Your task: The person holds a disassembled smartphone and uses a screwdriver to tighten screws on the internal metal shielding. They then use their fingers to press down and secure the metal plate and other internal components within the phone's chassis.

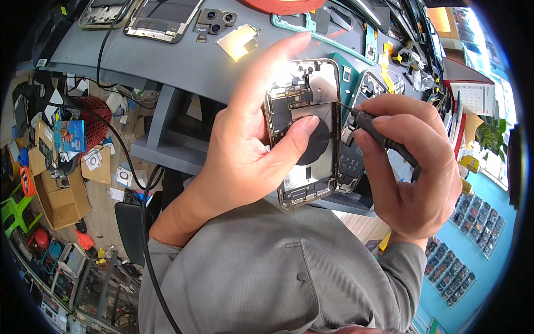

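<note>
My left hand (245, 145) holds an opened phone housing (308, 94) upright in front of me, fingers behind its top and thumb pressed on the round black coil in its middle. Circuit parts and metal shields show inside the frame. My right hand (411, 167) grips a dark, thin screwdriver (378, 132). Its tip touches the right inner edge of the housing near the upper half.
A grey workbench (183, 61) behind holds another phone housing (161, 19), a camera module (214, 21), a small metal plate (238, 42), a teal phone frame (311, 33) and flex parts. A second opened phone (356, 156) lies under my right hand. Cardboard boxes (55, 189) and clutter cover the floor at left.
</note>
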A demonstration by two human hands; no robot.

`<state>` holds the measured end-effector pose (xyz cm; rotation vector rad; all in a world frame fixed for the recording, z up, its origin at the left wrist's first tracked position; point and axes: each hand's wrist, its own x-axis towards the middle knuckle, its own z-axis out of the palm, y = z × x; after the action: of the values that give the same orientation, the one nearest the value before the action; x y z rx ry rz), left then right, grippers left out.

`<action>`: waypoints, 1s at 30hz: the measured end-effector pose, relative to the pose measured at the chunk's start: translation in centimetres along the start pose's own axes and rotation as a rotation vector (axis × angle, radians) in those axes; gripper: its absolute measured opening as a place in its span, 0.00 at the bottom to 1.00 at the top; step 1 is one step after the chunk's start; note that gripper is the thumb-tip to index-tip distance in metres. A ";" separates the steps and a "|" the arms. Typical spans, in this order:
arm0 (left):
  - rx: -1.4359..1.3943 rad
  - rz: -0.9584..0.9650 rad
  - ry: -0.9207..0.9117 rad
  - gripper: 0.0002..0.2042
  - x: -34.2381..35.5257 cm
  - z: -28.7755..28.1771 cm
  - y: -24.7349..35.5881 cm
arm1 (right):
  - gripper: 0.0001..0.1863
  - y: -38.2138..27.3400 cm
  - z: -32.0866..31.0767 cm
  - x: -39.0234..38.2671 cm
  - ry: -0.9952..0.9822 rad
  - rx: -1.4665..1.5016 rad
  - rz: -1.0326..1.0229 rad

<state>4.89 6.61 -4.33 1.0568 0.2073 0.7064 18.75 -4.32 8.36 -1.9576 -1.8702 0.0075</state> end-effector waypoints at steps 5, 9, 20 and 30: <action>-0.005 -0.003 0.000 0.37 -0.1 0.0 0.1 | 0.23 -0.6 -0.2 0.2 -0.032 -0.088 0.017; -0.012 0.013 0.010 0.37 0.1 0.4 0.4 | 0.24 -0.8 -0.5 0.3 -0.022 -0.159 0.048; -0.025 0.011 0.000 0.37 0.1 0.0 0.1 | 0.26 -0.9 -0.8 0.6 -0.016 -0.197 0.106; -0.022 -0.021 0.009 0.37 0.1 0.1 0.4 | 0.15 0.0 -1.0 0.5 0.014 -0.037 0.163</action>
<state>4.83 6.70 -3.93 1.0296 0.2176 0.6930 19.07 -4.19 9.43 -2.1245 -1.7086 0.0075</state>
